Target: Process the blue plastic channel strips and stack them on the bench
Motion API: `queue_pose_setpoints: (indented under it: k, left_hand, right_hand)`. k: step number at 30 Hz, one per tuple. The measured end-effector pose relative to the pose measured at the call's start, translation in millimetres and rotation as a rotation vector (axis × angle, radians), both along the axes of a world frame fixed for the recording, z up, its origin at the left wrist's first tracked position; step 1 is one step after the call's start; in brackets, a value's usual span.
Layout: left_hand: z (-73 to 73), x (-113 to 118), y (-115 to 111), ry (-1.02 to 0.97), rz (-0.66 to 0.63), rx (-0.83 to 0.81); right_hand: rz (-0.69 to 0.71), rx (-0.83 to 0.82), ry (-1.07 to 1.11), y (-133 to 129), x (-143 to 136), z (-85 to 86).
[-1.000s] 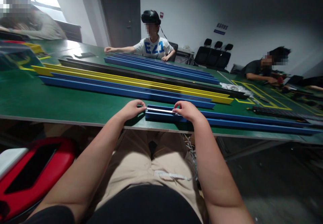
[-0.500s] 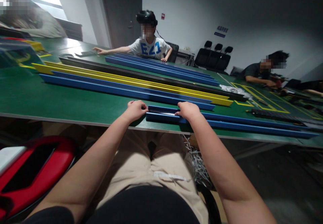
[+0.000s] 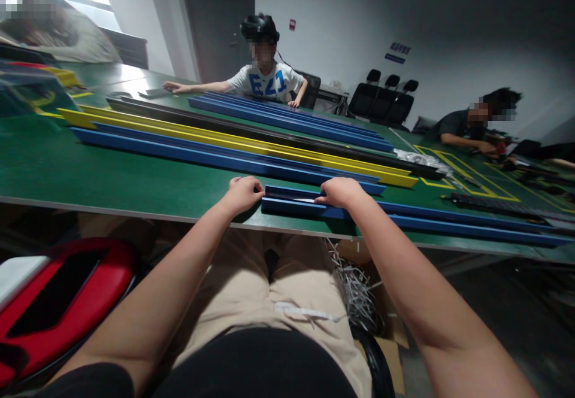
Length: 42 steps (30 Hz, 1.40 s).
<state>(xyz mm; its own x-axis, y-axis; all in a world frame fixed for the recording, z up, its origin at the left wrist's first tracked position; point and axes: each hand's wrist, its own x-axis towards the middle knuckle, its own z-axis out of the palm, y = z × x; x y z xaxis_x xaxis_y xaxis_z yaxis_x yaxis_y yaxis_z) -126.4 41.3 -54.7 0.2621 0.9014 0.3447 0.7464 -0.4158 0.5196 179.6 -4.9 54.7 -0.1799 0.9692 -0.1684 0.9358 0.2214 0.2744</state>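
A long blue channel profile [image 3: 449, 230] lies along the near edge of the table. At its left end is my left hand [image 3: 245, 195], fingers pinched together and touching the end; what is between the fingertips is too small to make out. A thin white strip [image 3: 306, 200] shows inside the channel. My right hand [image 3: 342, 193] reaches over the channel's far wall, its fingers closed on the strip's right part. Beyond both hands lie another blue profile [image 3: 179, 154], a yellow profile [image 3: 251, 144] and a black profile [image 3: 215, 124], roughly parallel.
Several more blue profiles [image 3: 287, 121] lie before a person [image 3: 268, 81] across the green table [image 3: 135, 184]. Clear plastic wrap [image 3: 420, 160] sits near the profiles' right ends. Below are a red stool [image 3: 90, 302] and shredded strips [image 3: 357, 290]. Two other people sit left and right.
My right hand has slid a little to the right along the channel, and more of the channel shows between my hands. My left hand stays at the channel's left end.
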Motion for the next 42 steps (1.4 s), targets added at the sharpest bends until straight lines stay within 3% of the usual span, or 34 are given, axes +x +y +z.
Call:
queue_pose_setpoints:
  k: [5,11,15,24,42]
  left_hand:
    - [3.7,1.3,-3.5,0.04,-0.004,0.027]
    - [8.0,2.2,-6.0,0.051,0.016,0.018]
    - [8.2,2.5,-5.5,0.061,0.01,0.03]
    - [7.6,1.1,-4.1,0.065,-0.024,0.017]
    - [11.9,2.7,-1.0,0.161,-0.036,-0.033]
  right_hand:
    - [0.043,0.029,-0.056,-0.4,-4.2,-4.9]
    - [-0.108,-0.028,-0.069,7.9,-10.0,-10.5]
    - [-0.132,-0.038,-0.07,14.5,-11.6,-12.1]
    - [-0.082,-0.126,-0.056,34.6,0.3,-17.5]
    - [-0.085,-0.145,-0.057,43.1,-0.6,-19.2]
